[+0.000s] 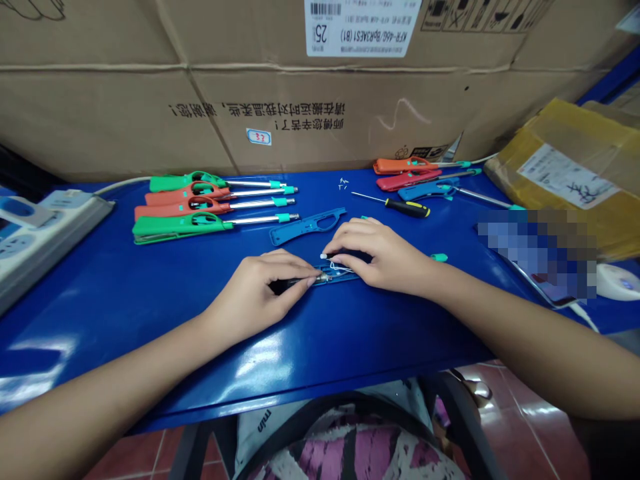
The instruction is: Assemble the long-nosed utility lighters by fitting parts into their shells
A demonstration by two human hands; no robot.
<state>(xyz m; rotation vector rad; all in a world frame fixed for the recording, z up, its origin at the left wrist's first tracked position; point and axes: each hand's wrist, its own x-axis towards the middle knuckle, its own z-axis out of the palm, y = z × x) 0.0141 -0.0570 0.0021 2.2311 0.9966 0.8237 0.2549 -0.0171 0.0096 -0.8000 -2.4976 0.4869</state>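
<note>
My left hand (260, 287) pinches a thin metal tube at the end of an opened blue lighter half (336, 275) that lies flat on the blue table (125, 293). My right hand (376, 252) rests on the same half, fingers curled and pressing down on its inner parts, where a white wire shows. The other blue shell half (306, 227) lies empty just beyond my hands. A small teal cap (439, 257) sits beside my right wrist.
Several finished green and orange long-nose lighters (200, 203) lie in a row at the left. Three more lighters (425, 177), a black-and-yellow screwdriver (400, 205) and tiny screws (343, 183) lie at the back right. Cardboard boxes (300, 87) wall the rear; a power strip (35, 227) sits far left.
</note>
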